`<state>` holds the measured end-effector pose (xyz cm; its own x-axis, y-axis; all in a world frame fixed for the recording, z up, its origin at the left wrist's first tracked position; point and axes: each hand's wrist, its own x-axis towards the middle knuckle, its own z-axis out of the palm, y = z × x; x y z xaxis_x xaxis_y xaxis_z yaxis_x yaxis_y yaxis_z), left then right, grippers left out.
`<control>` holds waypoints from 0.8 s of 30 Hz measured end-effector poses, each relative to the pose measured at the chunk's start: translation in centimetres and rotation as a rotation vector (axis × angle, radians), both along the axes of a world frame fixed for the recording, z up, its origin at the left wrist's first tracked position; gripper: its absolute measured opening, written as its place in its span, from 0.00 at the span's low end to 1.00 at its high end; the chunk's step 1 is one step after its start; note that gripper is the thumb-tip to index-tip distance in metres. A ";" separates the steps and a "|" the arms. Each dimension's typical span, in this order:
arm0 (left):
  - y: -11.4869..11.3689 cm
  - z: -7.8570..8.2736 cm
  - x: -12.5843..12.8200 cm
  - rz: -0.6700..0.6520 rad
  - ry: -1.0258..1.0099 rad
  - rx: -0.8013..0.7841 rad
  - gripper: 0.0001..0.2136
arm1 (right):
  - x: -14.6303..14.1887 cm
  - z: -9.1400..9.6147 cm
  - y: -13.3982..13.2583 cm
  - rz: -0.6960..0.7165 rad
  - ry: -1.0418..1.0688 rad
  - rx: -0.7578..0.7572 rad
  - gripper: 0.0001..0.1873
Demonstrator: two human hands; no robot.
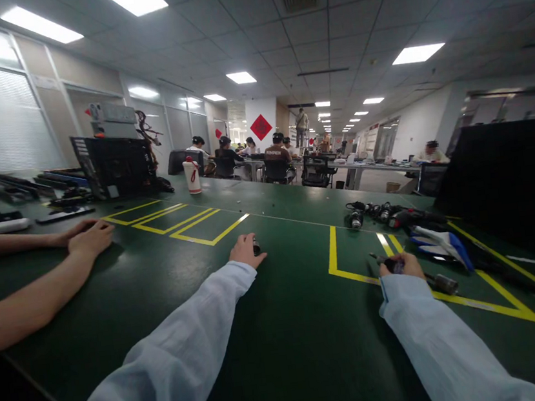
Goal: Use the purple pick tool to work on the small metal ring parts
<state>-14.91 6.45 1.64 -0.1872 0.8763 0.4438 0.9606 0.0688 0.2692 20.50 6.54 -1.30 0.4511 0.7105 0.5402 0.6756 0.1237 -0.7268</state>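
Note:
My left hand [245, 250] rests on the green table with its fingers curled round a small dark cylindrical piece with a metallic rim [256, 247]. Most of that piece is hidden by the fingers. On the right, my right hand [406, 266] grips a dark tool with a narrow tip [390, 265] pointing left, over the yellow tape marking. A grey metal cylinder [446, 283] shows just past the wrist; I cannot tell whether it joins the tool. Beyond this hand lie blue-and-white gloves [441, 245].
Dark cylindrical parts with cables [356, 217] lie at the right back. A black panel [515, 196] stands at far right. Another person's hands [87, 239] rest at left. A white cup [192, 176] and a black case [114, 166] stand on the table's far left [302, 326].

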 end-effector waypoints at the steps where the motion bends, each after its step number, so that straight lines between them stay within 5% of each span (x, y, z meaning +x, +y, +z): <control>1: 0.2 0.0 0.0 0.003 0.018 -0.022 0.27 | 0.4 -0.1 0.2 -0.023 -0.003 -0.015 0.11; 9: -0.7 0.7 0.9 -0.113 0.124 -0.075 0.16 | 1.0 -1.2 1.5 -0.075 -0.060 -0.058 0.10; 24: -10.3 -0.2 8.3 -0.691 0.467 0.161 0.14 | 1.4 -1.2 2.1 0.019 -0.108 -0.026 0.05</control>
